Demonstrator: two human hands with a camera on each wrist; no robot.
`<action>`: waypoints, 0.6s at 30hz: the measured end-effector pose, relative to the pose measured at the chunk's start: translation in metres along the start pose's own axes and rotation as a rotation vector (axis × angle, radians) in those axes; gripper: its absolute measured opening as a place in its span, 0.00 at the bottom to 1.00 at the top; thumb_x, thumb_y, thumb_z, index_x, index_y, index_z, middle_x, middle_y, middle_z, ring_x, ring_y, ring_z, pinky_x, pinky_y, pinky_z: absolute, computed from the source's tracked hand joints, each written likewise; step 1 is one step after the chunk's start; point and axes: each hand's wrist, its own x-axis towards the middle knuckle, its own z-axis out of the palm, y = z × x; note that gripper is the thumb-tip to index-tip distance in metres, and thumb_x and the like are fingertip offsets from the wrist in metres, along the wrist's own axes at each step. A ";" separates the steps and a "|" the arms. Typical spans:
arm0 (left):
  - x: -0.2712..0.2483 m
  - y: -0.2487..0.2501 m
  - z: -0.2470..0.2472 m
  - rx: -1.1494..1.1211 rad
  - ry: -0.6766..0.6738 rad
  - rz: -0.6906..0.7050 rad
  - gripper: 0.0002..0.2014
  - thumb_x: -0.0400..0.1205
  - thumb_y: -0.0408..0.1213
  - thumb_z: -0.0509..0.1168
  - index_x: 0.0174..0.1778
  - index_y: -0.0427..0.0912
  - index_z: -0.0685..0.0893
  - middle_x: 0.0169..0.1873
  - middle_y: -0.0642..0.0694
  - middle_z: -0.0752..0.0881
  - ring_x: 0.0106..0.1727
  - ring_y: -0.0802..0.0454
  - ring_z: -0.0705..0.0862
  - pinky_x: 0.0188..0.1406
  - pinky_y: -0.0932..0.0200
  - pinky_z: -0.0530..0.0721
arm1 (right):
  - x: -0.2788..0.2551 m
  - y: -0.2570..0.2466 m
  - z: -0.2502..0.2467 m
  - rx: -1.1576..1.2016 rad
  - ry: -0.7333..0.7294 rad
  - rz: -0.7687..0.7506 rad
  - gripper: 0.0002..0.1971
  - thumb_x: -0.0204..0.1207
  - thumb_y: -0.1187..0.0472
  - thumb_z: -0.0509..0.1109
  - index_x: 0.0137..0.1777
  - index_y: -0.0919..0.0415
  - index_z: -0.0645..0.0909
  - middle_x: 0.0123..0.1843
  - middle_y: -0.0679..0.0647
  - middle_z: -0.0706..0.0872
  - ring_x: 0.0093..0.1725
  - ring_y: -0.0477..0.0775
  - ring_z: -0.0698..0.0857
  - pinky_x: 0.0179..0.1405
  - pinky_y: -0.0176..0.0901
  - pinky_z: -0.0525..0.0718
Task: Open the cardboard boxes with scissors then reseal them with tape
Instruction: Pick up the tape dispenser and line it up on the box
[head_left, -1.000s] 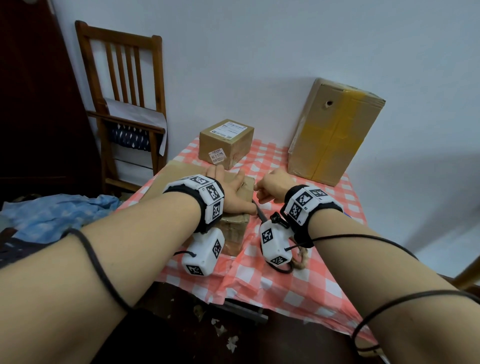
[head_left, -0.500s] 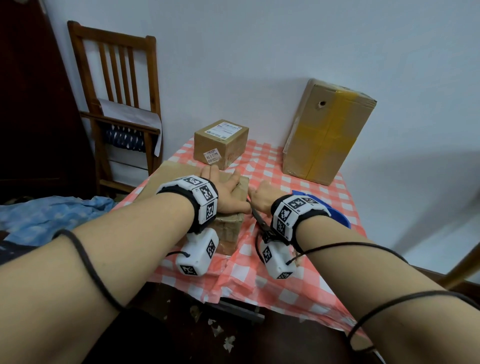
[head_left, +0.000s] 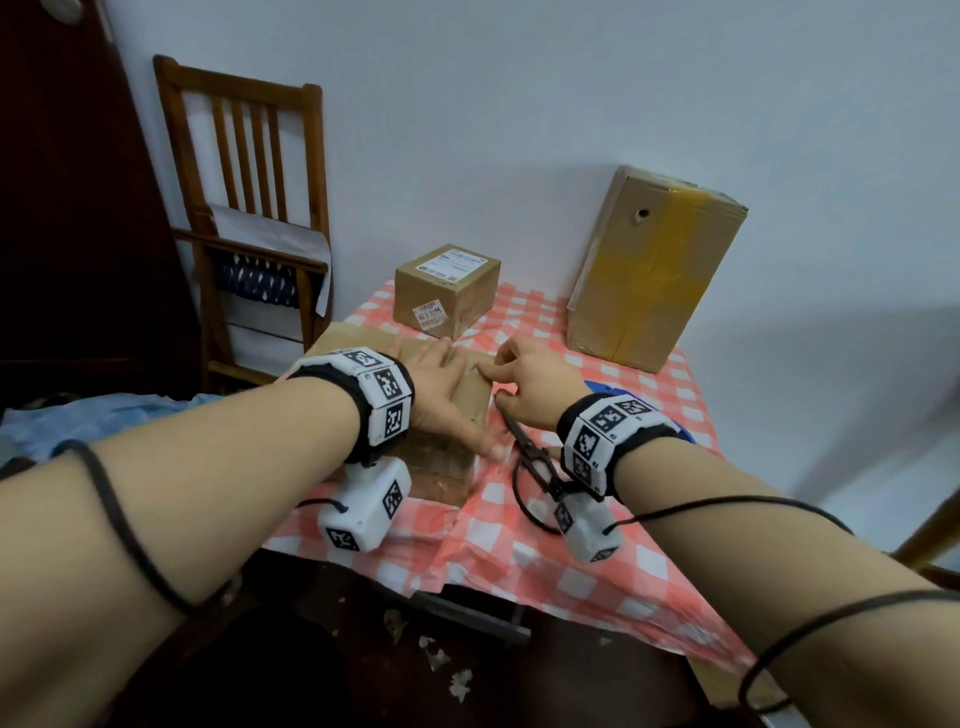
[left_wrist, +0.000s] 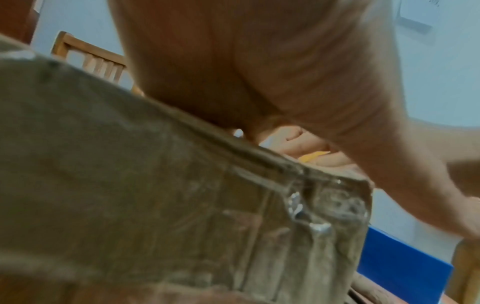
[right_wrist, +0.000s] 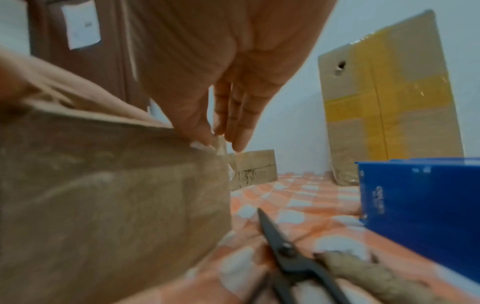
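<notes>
A worn brown cardboard box (head_left: 470, 400) lies at the table's near left. My left hand (head_left: 441, 387) rests flat on its top, thumb down the right side; in the left wrist view the palm (left_wrist: 259, 72) presses on the box (left_wrist: 155, 205). My right hand (head_left: 501, 371) is at the box's top right edge, where thumb and forefinger (right_wrist: 217, 139) pinch a small pale tape end (right_wrist: 220, 145). Black scissors (head_left: 530, 452) lie closed on the cloth beside the box, under my right wrist, with nothing holding them (right_wrist: 283, 253).
A small labelled box (head_left: 447, 291) stands at the back, and a tall box with yellow tape (head_left: 654, 270) leans by the wall. A blue box (right_wrist: 415, 195) sits right of the scissors. The checked tablecloth (head_left: 571, 545) hangs over the near edge. A wooden chair (head_left: 249, 208) stands left.
My right hand has moved up and forward from beside the box to its top edge and now pinches the tape end. The left hand stays on the box.
</notes>
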 end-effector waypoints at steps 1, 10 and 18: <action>0.000 -0.002 0.001 0.008 -0.014 0.007 0.71 0.55 0.82 0.63 0.84 0.46 0.37 0.84 0.43 0.37 0.84 0.47 0.36 0.78 0.39 0.32 | -0.002 -0.001 0.000 -0.083 0.022 -0.051 0.20 0.79 0.58 0.67 0.70 0.58 0.79 0.66 0.57 0.73 0.62 0.57 0.76 0.54 0.39 0.72; -0.001 -0.001 0.007 0.068 0.055 0.039 0.75 0.54 0.76 0.71 0.84 0.37 0.38 0.84 0.40 0.39 0.84 0.46 0.38 0.80 0.47 0.35 | -0.003 -0.020 -0.014 0.105 0.087 -0.024 0.19 0.74 0.68 0.64 0.65 0.61 0.83 0.69 0.56 0.82 0.66 0.57 0.79 0.66 0.46 0.77; 0.002 0.001 0.007 0.093 0.029 0.008 0.77 0.55 0.68 0.77 0.82 0.35 0.31 0.83 0.39 0.35 0.84 0.45 0.35 0.83 0.47 0.38 | 0.001 -0.021 0.001 -0.129 -0.282 -0.058 0.46 0.73 0.65 0.65 0.84 0.65 0.39 0.85 0.62 0.41 0.85 0.56 0.42 0.82 0.48 0.42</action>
